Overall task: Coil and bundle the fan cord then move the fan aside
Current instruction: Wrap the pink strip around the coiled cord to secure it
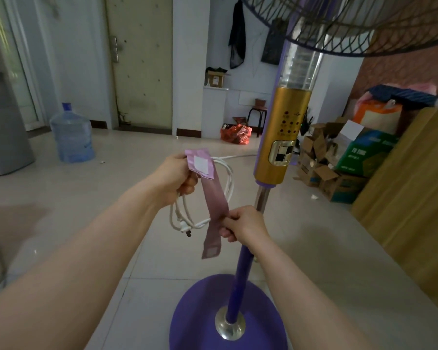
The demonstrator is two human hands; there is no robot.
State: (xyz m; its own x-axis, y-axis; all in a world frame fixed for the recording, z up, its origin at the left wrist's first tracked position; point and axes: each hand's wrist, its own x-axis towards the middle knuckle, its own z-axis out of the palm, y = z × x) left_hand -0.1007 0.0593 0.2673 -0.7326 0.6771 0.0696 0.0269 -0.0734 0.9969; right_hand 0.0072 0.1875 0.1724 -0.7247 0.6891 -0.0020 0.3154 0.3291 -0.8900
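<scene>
Two hands hold a pink strap (214,195) before the fan (281,147). Left hand (176,176) grips the coiled cord (202,198) and the strap's top; right hand (243,224) pinches the strap lower down.

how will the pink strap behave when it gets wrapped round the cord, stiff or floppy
Probably floppy: the pink strap hangs limp between the left hand and right hand, its free end dangling. The pale squares look like hook-and-loop patches, so it should hold. The coiled cord looks springy.

Both hands raised, left (177,178) fisted, right (243,224) pinching, forearms extended forward.
</scene>
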